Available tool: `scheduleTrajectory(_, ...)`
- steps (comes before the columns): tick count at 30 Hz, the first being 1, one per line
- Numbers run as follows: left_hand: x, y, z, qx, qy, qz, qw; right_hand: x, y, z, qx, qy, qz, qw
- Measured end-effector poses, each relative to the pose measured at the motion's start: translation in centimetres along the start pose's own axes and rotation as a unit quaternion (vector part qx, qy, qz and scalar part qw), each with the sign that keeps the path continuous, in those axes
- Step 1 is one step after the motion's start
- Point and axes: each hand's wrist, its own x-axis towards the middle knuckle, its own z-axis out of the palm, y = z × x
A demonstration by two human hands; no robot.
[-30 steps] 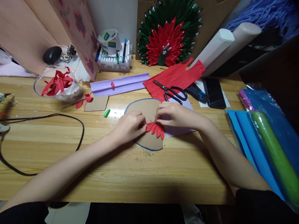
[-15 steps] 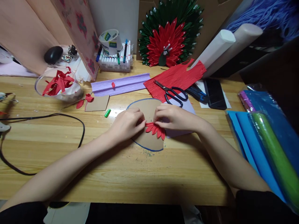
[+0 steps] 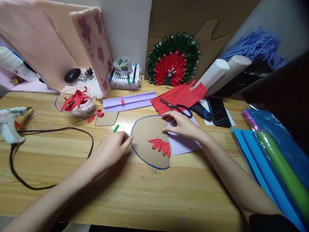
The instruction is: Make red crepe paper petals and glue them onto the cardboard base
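Observation:
A rounded cardboard piece with a blue outline lies flat on the table, its right side cut off. Red petals fan out across its lower right part. At the cardboard's left edge is my left hand, its fingers loosely curled and its thumb tip by the rim, holding nothing I can see. My right hand hovers over the upper right edge with thumb and fingers apart, above a lilac paper sheet. Black-handled scissors rest just beyond it on red crepe paper.
A glue gun with a black cord sits at left. Behind are a bowl of red scraps, a marker box and a green-and-red peacock-like craft piece. A phone and wrapped paper rolls lie right.
Both hands have let go of the red petals, which now lie uncovered on the cardboard. My left hand has drawn left, my right hand toward the upper right edge. The camera view has shifted.

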Motion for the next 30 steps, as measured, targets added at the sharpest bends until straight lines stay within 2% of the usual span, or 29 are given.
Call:
scheduleTrajectory(2, -1.2, -0.8, 0.5, -0.132, -0.031, -0.001, 0.991, 0.4, 0.4, 0.6, 0.026, -0.005, 0.01, 1.0)
scheduleTrajectory(3, -1.6, -1.0, 0.9, -0.212, -0.039, -0.013, 0.977, 0.6, 0.5, 0.9, 0.03, -0.002, 0.012, 0.999)
scheduleTrajectory(6, -1.9, -0.7, 1.9, -0.395, -0.031, -0.092, 0.914, 1.2, 0.4, 1.5, 0.019, -0.005, -0.002, 1.0)
scheduleTrajectory(8, -1.5, -0.1, 2.3, -0.458, -0.025, -0.141, 0.877, 1.6, 0.5, 1.7, 0.016, -0.018, -0.019, 1.0)
scheduleTrajectory(10, -0.7, 0.3, 2.7, -0.482, -0.026, -0.158, 0.861, 2.0, 0.6, 1.9, 0.006, -0.021, -0.013, 1.0)
scheduleTrajectory(11, -0.3, 0.3, 2.9, -0.478, -0.017, -0.154, 0.864, 2.2, 0.6, 1.9, -0.003, -0.021, -0.004, 1.0)
scheduleTrajectory(14, 0.8, -0.2, 3.8, -0.417, 0.061, -0.122, 0.899, 2.8, 0.6, 2.0, -0.021, -0.022, 0.017, 0.999)
scheduleTrajectory(17, 1.0, -1.1, 4.5, -0.362, 0.108, -0.101, 0.92, 3.3, 0.4, 1.8, -0.026, -0.038, 0.037, 0.998)
scheduleTrajectory(20, 0.5, -1.7, 4.7, -0.329, 0.133, -0.075, 0.932, 3.8, 0.1, 1.3, -0.036, -0.052, 0.052, 0.997)
scheduleTrajectory(22, 0.3, -1.8, 4.3, -0.334, 0.12, -0.063, 0.933, 4.0, -0.3, 0.6, -0.024, -0.061, 0.055, 0.996)
scheduleTrajectory(25, 0.6, -1.5, 2.8, -0.385, 0.079, -0.032, 0.919, 4.1, -1.0, -0.5, 0.119, -0.058, 0.055, 0.99)
scheduleTrajectory(27, 1.3, -1.1, 1.2, -0.43, 0.063, -0.008, 0.901, 4.0, -1.7, -1.0, 0.253, -0.027, 0.038, 0.966)
scheduleTrajectory(30, 2.9, -0.4, -1.7, -0.454, 0.099, 0.004, 0.885, 3.6, -2.7, -1.4, 0.363, 0.042, 0.018, 0.931)
